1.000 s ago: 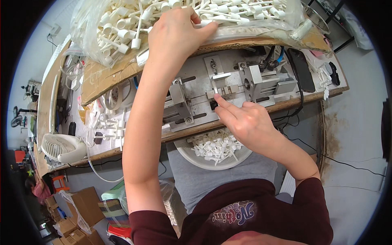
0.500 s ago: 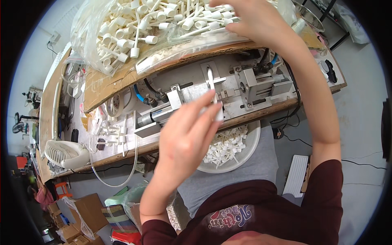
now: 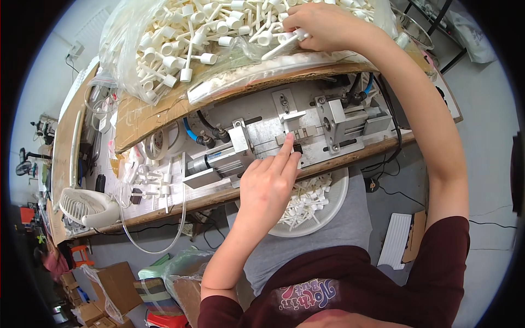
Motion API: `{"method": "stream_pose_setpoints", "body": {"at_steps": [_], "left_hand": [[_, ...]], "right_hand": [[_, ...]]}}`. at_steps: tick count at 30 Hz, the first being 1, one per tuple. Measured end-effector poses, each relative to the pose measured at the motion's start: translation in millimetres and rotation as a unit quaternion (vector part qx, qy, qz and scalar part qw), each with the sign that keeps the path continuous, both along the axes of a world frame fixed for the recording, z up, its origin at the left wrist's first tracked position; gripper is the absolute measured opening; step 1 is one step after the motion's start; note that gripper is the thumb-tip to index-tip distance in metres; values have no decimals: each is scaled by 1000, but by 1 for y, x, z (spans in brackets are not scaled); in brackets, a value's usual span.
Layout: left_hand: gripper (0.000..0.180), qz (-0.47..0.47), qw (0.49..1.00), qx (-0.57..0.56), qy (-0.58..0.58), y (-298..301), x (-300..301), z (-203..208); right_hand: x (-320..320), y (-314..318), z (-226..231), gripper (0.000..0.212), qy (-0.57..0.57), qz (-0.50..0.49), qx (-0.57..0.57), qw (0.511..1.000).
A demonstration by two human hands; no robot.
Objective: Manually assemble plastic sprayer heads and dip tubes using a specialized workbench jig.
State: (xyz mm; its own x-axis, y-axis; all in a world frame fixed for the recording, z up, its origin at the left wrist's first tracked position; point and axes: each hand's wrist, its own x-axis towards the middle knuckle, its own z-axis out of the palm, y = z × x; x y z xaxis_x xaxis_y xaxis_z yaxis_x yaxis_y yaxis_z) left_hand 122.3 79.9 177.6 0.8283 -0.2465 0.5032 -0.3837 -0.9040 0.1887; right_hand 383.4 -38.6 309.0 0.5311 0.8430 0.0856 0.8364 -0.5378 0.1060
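One stick partly behind fingers

Cardboard overhang behind fixture; gap beside left hand

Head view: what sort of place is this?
Probably a small assembly workshop: a metal fixture with blue tubing on the bench, a heap of white plastic parts, and cardboard boxes.

The fixture lies between the parts heap behind and the basin before.
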Motion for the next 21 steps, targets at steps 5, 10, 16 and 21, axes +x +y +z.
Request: {"method": "stream_pose_setpoints", "body": {"at_steps": [5,10,16,21], "left_hand": [[26,27,999,-29,35,-3,-2,2],[26,32,999,-25,33,-2,-3,1],[24,26,999,-24,25,-2,-2,2],[24,7,999,-47,13,-2,-2,4]], "right_hand": [[20,-21,0,20,-7,18,129,991],[24,-25,7,28,9,-23,282,959],[37,-35,19,28,370,-167,299,864],[40,-18,-7,27,330,-160,227,902]]}}
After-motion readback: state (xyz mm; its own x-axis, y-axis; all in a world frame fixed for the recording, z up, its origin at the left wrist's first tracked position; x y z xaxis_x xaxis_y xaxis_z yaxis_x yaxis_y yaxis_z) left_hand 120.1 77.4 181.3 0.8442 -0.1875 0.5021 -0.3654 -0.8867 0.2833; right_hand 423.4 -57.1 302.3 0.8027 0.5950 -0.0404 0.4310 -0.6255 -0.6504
